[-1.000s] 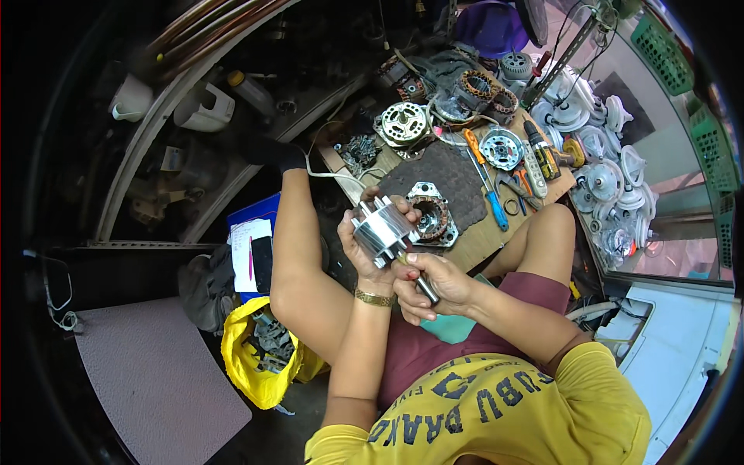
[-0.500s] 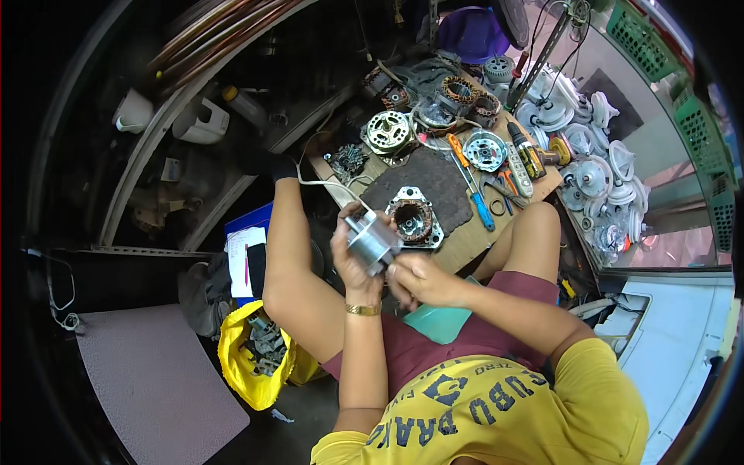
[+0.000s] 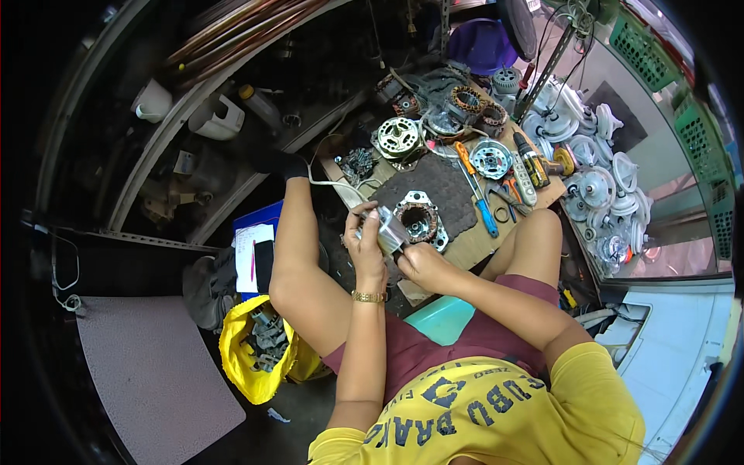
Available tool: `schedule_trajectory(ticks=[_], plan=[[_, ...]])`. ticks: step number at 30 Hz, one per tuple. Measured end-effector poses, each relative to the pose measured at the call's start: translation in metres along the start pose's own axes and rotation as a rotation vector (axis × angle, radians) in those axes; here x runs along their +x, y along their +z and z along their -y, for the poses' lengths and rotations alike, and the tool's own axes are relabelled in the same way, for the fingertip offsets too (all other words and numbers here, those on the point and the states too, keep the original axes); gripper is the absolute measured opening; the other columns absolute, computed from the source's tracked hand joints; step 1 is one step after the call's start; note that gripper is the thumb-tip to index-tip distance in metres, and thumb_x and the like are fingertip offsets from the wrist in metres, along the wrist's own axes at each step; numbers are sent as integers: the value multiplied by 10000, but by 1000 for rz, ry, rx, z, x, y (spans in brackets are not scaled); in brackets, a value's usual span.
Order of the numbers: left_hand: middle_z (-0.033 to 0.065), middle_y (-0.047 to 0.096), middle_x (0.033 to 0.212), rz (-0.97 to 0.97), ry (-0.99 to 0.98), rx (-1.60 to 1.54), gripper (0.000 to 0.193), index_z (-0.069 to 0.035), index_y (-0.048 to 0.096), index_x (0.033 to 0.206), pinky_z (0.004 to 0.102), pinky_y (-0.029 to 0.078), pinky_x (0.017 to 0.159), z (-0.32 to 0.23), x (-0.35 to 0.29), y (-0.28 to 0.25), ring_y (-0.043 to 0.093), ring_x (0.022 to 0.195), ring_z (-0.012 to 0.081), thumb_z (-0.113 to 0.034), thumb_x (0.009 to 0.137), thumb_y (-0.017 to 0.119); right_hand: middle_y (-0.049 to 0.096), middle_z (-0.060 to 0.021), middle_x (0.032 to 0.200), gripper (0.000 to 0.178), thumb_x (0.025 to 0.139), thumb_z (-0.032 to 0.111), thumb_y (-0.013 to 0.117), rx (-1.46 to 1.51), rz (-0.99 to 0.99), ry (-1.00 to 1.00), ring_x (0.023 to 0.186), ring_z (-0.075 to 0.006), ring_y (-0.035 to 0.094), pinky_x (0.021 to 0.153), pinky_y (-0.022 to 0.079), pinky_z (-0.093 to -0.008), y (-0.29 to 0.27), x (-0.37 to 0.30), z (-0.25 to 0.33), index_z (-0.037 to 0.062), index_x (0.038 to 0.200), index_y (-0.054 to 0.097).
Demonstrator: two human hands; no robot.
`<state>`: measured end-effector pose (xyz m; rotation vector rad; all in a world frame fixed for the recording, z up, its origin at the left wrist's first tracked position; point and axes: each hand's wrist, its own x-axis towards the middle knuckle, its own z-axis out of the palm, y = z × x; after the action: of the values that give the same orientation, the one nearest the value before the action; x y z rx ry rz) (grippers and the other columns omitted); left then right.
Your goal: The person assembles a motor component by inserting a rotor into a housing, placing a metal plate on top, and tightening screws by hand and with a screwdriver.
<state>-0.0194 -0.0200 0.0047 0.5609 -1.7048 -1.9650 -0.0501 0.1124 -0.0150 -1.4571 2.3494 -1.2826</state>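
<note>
Here both hands (image 3: 391, 252) grip a metal rotor (image 3: 390, 231) above the crowded board's near edge (image 3: 465, 252).

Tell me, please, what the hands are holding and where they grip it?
The left hand grips a silvery cylindrical motor part around its side; the right hand touches its lower end.

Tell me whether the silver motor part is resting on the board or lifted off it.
Lifted. The silver motor part sits between the left hand and right hand, held above the wooden board.

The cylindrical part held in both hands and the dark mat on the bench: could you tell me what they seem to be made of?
Cylindrical part: probably bare metal, silvery-grey with bright glints. Dark mat: likely rubber or foam; matte, charcoal, finely textured, irregular edges.
</note>
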Motion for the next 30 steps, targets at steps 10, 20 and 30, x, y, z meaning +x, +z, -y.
schedule_trajectory(ticks=[10, 20, 30], plan=[[190, 662, 995, 180, -78, -400, 396, -46, 591, 1132, 347, 560, 769, 4, 5, -5, 679, 858, 277, -397, 983, 483, 622, -125, 672, 344, 1072, 297, 349, 683, 295, 338, 561, -259, 649, 552, 551, -339, -4, -11, -4, 40, 877, 469], [203, 667, 974, 239, -184, -866, 463, -29, 595, 1191, 347, 566, 775, -17, -7, -2, 673, 892, 281, -427, 966, 520, 629, -118, 671, 359, 1063, 280, 386, 992, 322, 490, 529, -214, 631, 516, 531, -321, -26, -6, 37, 10, 867, 518], [220, 641, 1008, 478, -50, -1284, 518, -64, 594, 1229, 366, 550, 766, -21, -19, 17, 641, 853, 286, -491, 962, 470, 631, -145, 694, 355, 1071, 330, 338, 1679, 440, 450, 534, -237, 629, 512, 537, -330, -32, -14, 55, 44, 891, 444]])
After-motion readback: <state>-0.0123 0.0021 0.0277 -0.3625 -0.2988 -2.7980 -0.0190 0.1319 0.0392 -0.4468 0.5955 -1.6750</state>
